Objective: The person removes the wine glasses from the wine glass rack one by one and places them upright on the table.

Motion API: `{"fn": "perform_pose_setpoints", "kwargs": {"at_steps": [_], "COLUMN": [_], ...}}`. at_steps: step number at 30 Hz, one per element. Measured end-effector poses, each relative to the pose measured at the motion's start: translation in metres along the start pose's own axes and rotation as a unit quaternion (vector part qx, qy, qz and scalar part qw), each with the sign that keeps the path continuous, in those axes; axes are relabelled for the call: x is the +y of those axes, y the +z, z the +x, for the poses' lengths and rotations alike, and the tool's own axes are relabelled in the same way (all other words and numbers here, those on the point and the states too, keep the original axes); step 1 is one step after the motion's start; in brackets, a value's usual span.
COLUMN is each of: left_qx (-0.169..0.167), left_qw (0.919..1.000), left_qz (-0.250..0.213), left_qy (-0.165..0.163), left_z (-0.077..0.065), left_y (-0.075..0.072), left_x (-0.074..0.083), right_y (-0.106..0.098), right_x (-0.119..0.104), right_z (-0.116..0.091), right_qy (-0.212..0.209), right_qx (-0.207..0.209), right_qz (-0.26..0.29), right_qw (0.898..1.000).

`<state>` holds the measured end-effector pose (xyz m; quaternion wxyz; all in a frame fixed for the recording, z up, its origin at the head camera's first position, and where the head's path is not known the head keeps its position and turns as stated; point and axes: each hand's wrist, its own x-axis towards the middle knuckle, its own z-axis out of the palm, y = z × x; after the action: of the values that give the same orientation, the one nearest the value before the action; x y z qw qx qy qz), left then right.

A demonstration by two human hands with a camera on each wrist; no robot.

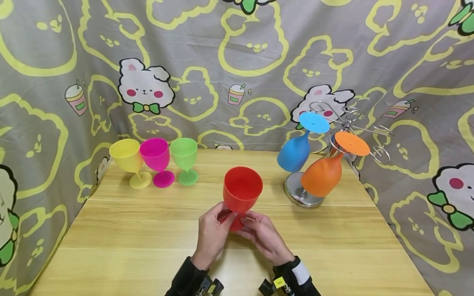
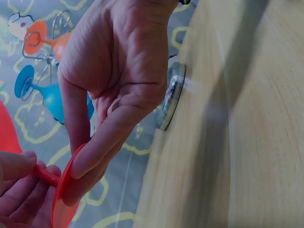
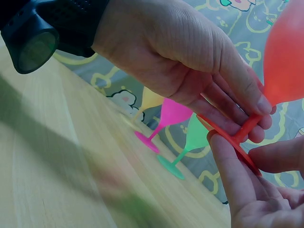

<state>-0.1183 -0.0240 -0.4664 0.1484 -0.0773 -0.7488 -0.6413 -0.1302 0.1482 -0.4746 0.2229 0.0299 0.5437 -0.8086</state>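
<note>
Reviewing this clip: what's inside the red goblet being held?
In the head view, the red goblet shows only its own bare red inside, with no contents visible. The inner surface nearest the camera is covered by the bowl's front.

Grey cartoon-print curtain (image 1: 201,45) behind, pale wood-grain table (image 1: 140,234)

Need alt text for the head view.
Left hand and right hand hold a red goblet over a wooden table. Yellow goblet, magenta goblet and green goblet stand back left; blue goblet and orange goblet hang inverted on a metal rack, right.
</note>
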Motion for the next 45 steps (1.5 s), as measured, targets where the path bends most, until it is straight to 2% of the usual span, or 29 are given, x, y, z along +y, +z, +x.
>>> {"fn": "perform_pose_setpoints", "kwargs": {"at_steps": [4, 7, 9, 11, 13, 15, 19, 22, 25, 28, 30, 34, 39, 43, 45], "left_qx": [0.010, 0.025, 0.040, 0.058, 0.075, 0.091, 0.117, 0.142, 0.165, 0.176, 0.175, 0.169, 0.168, 0.169, 0.169], "left_qw": [0.9999, 0.9996, 0.9990, 0.9977, 0.9955, 0.9923, 0.9823, 0.9744, 0.9665, 0.9572, 0.9515, 0.9426, 0.9338, 0.9323, 0.9330], "left_qz": [0.002, 0.007, 0.019, 0.034, 0.057, 0.082, 0.133, 0.153, 0.170, 0.195, 0.211, 0.236, 0.264, 0.263, 0.259], "left_qy": [0.007, 0.010, 0.011, 0.010, 0.000, -0.017, -0.061, -0.082, -0.099, -0.122, -0.139, -0.165, -0.173, -0.181, -0.184], "left_z": [0.002, 0.007, 0.011, 0.016, 0.020, 0.024, 0.032, 0.038, 0.042, 0.046, 0.049, 0.051, 0.050, 0.052, 0.054], "left_y": [-0.004, -0.011, -0.019, -0.028, -0.040, -0.053, -0.084, -0.109, -0.133, -0.154, -0.166, -0.185, -0.199, -0.206, -0.209], "left_x": [0.001, 0.001, -0.001, -0.004, -0.008, -0.012, -0.023, -0.033, -0.042, -0.051, -0.057, -0.070, -0.081, -0.083, -0.083], "right_y": [0.000, -0.001, -0.003, -0.006, -0.011, -0.018, -0.037, -0.052, -0.065, -0.076, -0.082, -0.090, -0.096, -0.098, -0.098], "right_x": [0.000, -0.002, -0.005, -0.007, -0.009, -0.010, -0.013, -0.016, -0.018, -0.020, -0.022, -0.024, -0.022, -0.017, -0.015], "right_z": [0.002, 0.001, -0.002, -0.005, -0.010, -0.014, -0.023, -0.028, -0.033, -0.037, -0.040, -0.046, -0.054, -0.057, -0.058], "right_qy": [-0.010, -0.034, -0.052, -0.077, -0.108, -0.142, -0.193, -0.199, -0.201, -0.214, -0.219, -0.215, -0.220, -0.228, -0.230], "right_qx": [0.001, 0.015, 0.033, 0.053, 0.077, 0.100, 0.136, 0.150, 0.160, 0.164, 0.163, 0.160, 0.156, 0.155, 0.155], "right_qz": [-0.029, -0.095, -0.149, -0.211, -0.279, -0.351, -0.492, -0.566, -0.611, -0.637, -0.646, -0.653, -0.665, -0.669, -0.668], "right_qw": [1.000, 0.995, 0.987, 0.973, 0.951, 0.920, 0.838, 0.786, 0.748, 0.722, 0.713, 0.709, 0.697, 0.690, 0.691]}}
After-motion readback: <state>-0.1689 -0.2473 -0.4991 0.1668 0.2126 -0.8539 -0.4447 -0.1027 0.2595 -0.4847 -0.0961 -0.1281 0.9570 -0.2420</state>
